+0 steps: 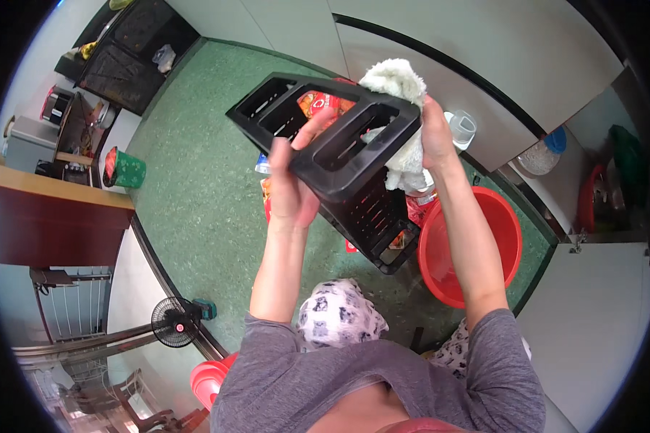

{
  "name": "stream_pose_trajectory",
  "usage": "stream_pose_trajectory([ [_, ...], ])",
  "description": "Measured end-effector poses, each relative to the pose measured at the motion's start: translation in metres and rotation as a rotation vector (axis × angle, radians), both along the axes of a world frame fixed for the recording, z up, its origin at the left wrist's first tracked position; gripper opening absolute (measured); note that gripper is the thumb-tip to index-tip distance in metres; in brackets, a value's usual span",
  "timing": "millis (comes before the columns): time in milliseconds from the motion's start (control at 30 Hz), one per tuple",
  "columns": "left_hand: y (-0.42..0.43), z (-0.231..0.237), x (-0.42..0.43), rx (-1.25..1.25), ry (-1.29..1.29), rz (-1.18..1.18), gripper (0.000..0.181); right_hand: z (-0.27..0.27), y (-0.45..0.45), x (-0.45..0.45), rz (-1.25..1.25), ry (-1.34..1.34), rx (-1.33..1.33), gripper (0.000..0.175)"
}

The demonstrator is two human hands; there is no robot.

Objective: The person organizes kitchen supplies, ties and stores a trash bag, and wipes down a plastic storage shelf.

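A black plastic storage rack (330, 176) with slotted sides and cut-out openings is held up, tilted, above the floor. My left hand (292, 197) grips its near left edge, with fingers passing into an opening. Bunched against the rack's right end is a white fluffy cloth (395, 81), held by my right hand (437, 132). Part of the cloth shows through the opening at that end. Behind the rack, red food packets (325, 103) are partly hidden. Below my right forearm stands a red plastic basin (501, 216).
A clear plastic container (462, 127) stands by the cabinet fronts. At right, an open cabinet holds a blue-lidded jar (544, 154); its door (590, 303) extends outward. A green waste bin (127, 170) and a black fan (176, 322) are at left. My patterned trouser knee (338, 316) is below.
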State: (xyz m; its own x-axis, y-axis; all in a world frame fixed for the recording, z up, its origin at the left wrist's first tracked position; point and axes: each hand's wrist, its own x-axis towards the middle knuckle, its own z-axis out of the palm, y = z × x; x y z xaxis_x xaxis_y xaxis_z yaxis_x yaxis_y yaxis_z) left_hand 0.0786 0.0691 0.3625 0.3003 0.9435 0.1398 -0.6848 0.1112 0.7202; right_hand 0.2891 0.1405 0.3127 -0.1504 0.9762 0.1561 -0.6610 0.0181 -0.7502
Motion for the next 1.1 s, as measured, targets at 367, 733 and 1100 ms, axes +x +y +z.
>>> stream_pose_trajectory([
  [367,-0.005,-0.017,0.017,0.052,-0.008,0.590,0.054,0.034,-0.059,-0.020,-0.166,0.133,-0.372,0.046],
  [733,0.000,-0.035,0.028,0.424,0.291,0.579,0.060,0.036,-0.072,-0.038,-0.524,-1.184,0.215,0.046],
  [1100,-0.017,-0.031,-0.044,0.229,0.285,0.023,0.076,0.010,-0.050,-0.013,-0.185,-1.060,0.405,0.042],
])
